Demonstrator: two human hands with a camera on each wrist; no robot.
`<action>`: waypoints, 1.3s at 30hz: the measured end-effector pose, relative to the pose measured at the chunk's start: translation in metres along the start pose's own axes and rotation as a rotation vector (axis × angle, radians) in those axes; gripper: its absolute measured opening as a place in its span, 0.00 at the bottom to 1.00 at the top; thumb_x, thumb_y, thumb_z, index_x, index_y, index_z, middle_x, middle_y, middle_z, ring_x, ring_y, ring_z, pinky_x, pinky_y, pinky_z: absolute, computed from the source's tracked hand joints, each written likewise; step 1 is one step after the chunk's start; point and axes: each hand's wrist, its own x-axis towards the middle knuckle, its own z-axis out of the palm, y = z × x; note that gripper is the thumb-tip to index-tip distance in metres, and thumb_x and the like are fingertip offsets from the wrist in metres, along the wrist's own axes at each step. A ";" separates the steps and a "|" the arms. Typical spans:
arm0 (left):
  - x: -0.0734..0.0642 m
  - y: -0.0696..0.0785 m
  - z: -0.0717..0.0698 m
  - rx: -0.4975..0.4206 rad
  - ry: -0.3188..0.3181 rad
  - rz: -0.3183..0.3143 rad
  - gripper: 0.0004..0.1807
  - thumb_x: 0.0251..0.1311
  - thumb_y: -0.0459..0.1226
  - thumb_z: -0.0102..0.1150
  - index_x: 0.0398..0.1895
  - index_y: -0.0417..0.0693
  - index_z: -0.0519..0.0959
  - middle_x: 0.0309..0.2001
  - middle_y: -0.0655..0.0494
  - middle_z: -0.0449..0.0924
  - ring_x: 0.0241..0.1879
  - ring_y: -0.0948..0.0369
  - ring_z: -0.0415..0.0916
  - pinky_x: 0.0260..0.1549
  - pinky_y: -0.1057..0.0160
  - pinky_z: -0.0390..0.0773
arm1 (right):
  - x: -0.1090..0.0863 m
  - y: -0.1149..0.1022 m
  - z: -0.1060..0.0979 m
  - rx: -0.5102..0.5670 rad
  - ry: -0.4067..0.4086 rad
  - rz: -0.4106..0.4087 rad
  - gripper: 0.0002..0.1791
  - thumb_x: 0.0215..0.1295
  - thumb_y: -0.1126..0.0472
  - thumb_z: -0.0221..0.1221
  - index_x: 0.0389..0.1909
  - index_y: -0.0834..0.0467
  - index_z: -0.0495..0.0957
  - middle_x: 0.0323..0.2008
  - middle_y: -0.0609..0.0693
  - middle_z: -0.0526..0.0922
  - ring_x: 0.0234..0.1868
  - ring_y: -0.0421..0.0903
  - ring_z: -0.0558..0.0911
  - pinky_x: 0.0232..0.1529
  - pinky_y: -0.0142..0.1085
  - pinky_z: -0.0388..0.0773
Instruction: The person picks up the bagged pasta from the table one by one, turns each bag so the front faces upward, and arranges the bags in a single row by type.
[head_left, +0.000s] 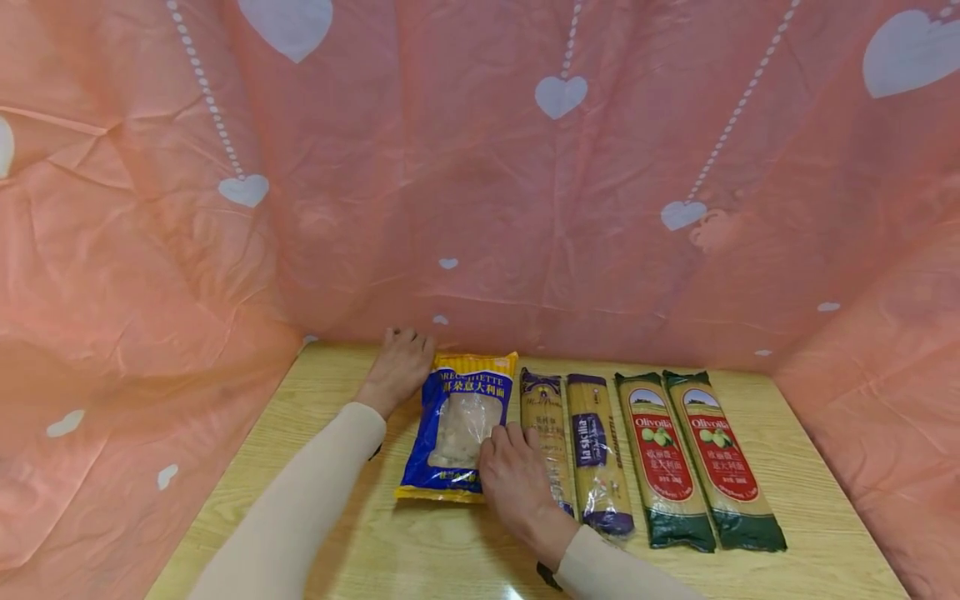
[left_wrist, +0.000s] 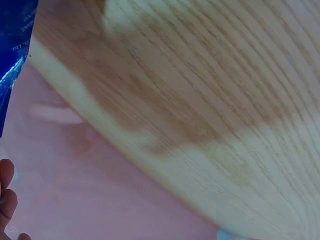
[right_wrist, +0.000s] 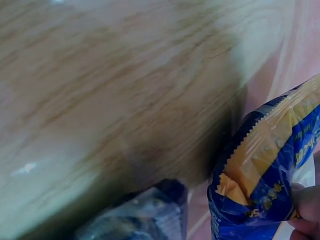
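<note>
A blue and yellow bag of orecchiette pasta (head_left: pixel 468 417) with a see-through window lies at the left of a row of pasta packs. My right hand (head_left: pixel 517 479) grips its lower right side; in the right wrist view, thumb and fingertips (right_wrist: pixel 306 210) pinch the blue film near the yellow crimped end. My left hand (head_left: pixel 401 367) is at the bag's upper left corner. In the left wrist view, its fingertips (left_wrist: pixel 7 197) show below the bag's blue edge (left_wrist: pixel 15 47); whether they grip the bag is hidden. Beside my right hand lies a purple-topped spaghetti pack (head_left: pixel 543 400), partly covered.
Right of these lie another spaghetti pack (head_left: pixel 598 454) with purple ends and two red-labelled Olivoila packs (head_left: pixel 663 462), (head_left: pixel 723 458) with green ends. All rest on a light wooden table (head_left: pixel 420 550). A pink heart-patterned sheet (head_left: pixel 480 208) hangs behind and at both sides.
</note>
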 end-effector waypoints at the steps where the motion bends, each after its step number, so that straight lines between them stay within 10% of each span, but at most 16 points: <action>1: 0.000 0.001 0.001 -0.007 0.008 0.000 0.03 0.76 0.26 0.50 0.43 0.39 0.72 0.34 0.47 0.79 0.41 0.47 0.73 0.50 0.44 0.69 | 0.000 0.000 0.001 -0.002 0.000 0.002 0.20 0.67 0.60 0.64 0.21 0.53 0.63 0.27 0.47 0.61 0.33 0.48 0.61 0.40 0.39 0.57; 7: 0.001 0.003 0.008 -0.025 0.043 -0.004 0.04 0.76 0.26 0.45 0.41 0.40 0.70 0.31 0.48 0.75 0.37 0.48 0.70 0.45 0.47 0.67 | 0.000 0.001 0.001 -0.005 -0.042 0.008 0.18 0.64 0.61 0.64 0.22 0.54 0.64 0.27 0.47 0.62 0.34 0.48 0.62 0.41 0.40 0.60; 15: -0.001 0.003 0.007 -0.036 -0.061 -0.039 0.03 0.77 0.29 0.53 0.45 0.40 0.70 0.33 0.49 0.76 0.38 0.50 0.69 0.45 0.48 0.67 | -0.004 0.003 0.007 0.009 -0.054 0.025 0.21 0.75 0.50 0.61 0.23 0.54 0.68 0.27 0.47 0.62 0.34 0.48 0.63 0.43 0.42 0.64; 22: -0.013 0.007 0.008 -0.126 -0.022 -0.069 0.17 0.77 0.28 0.49 0.65 0.38 0.73 0.57 0.42 0.81 0.54 0.45 0.75 0.51 0.42 0.70 | -0.010 0.004 0.015 0.041 -0.059 0.044 0.26 0.77 0.40 0.58 0.26 0.56 0.74 0.30 0.49 0.71 0.38 0.50 0.71 0.51 0.47 0.72; 29: -0.026 0.025 -0.004 -0.266 -0.239 -0.183 0.21 0.80 0.45 0.53 0.67 0.45 0.76 0.68 0.43 0.76 0.71 0.43 0.68 0.70 0.28 0.57 | -0.019 0.004 0.022 0.071 0.075 0.067 0.31 0.70 0.32 0.62 0.26 0.56 0.72 0.33 0.51 0.77 0.42 0.52 0.76 0.55 0.51 0.76; 34: -0.039 0.049 -0.030 -0.371 -0.354 -0.142 0.28 0.83 0.50 0.46 0.76 0.45 0.72 0.78 0.41 0.66 0.79 0.42 0.60 0.73 0.26 0.53 | -0.025 0.000 0.019 0.092 -0.021 0.088 0.38 0.71 0.28 0.57 0.56 0.61 0.80 0.56 0.55 0.84 0.61 0.55 0.81 0.70 0.60 0.70; 39: -0.067 0.074 -0.054 -0.467 -0.421 -0.017 0.39 0.81 0.57 0.47 0.82 0.41 0.60 0.82 0.37 0.57 0.82 0.38 0.51 0.73 0.24 0.50 | -0.027 -0.006 0.015 0.132 -0.274 0.084 0.45 0.77 0.28 0.45 0.82 0.54 0.62 0.80 0.52 0.66 0.81 0.52 0.64 0.79 0.62 0.55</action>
